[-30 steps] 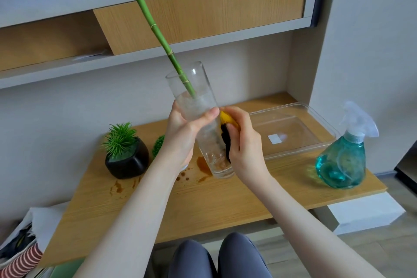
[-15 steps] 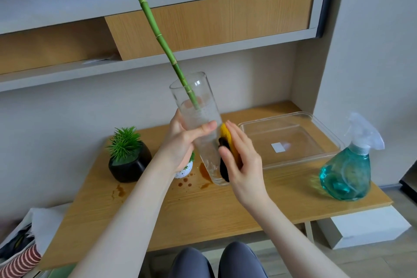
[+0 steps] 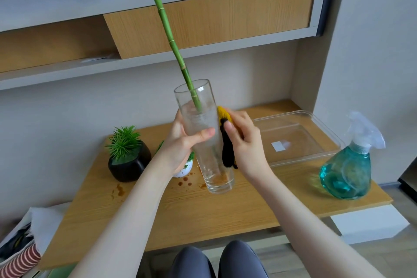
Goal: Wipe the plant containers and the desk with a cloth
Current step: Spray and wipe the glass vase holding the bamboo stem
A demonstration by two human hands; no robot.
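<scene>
The left hand [image 3: 180, 142] grips a tall clear glass [image 3: 203, 137] around its middle, thumb across the near side and fingers curled behind it. The glass is tilted, its rim leaning away to the left and its base low over the wooden counter [image 3: 203, 212]; whether the base touches the wood cannot be told. A green stalk [image 3: 168, 31] stands in the glass and slants up and to the left, out past the top edge of the view.

The right hand [image 3: 243, 142] presses a yellow and black cloth [image 3: 226, 153] against the right side of the glass, its fingers curled over the cloth and its thumb lying along the dark part. The yellow end shows above the fingers, and the black end hangs down beside the lower half of the glass.

On the counter, brown stains [image 3: 186, 180] lie near the base of the glass, with a further stain [image 3: 118, 189] to the left. A black pot [image 3: 129, 165] with a spiky green plant sits at the left. Just beside it, a small white speckled pot [image 3: 182, 170] is partly hidden behind the left wrist. A clear plastic tray [image 3: 297, 137] lies at the back right, a white label on its bottom. A blue spray bottle [image 3: 347, 171] stands near the right edge. Grey-clad knees [image 3: 218, 262] show below the counter's front edge, and wooden-fronted shelves [image 3: 203, 18] hang on the wall above.
</scene>
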